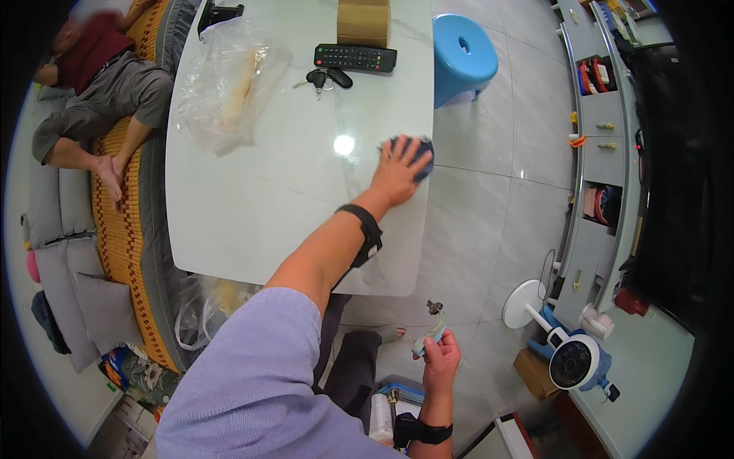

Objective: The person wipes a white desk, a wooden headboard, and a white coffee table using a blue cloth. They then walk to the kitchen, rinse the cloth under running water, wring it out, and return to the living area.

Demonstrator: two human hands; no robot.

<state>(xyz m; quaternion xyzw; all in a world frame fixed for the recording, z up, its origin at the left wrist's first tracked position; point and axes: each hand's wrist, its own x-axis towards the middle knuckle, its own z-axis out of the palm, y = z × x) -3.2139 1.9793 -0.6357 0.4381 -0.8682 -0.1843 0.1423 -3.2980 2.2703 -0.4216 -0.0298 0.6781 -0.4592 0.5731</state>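
My left hand (397,172) lies spread on a dark blue cloth (423,160) at the right edge of the white table (258,201). Low in the view, away from the table, my right hand (440,356) pinches a light green strap (430,334) that bears writing; a small dark piece (434,307) is at its upper end. On the table are a black remote control (355,58), a bunch of keys (324,78), a roll of brown tape (363,23) and a clear plastic bag (229,92) with something pale inside.
A blue plastic stool (464,54) stands by the table's right side. A person (103,80) reclines on the sofa at left. A white fan (573,362) and a cardboard box (534,373) stand at lower right, near grey cabinets (602,115). Plastic bags (200,310) lie below the table's near edge.
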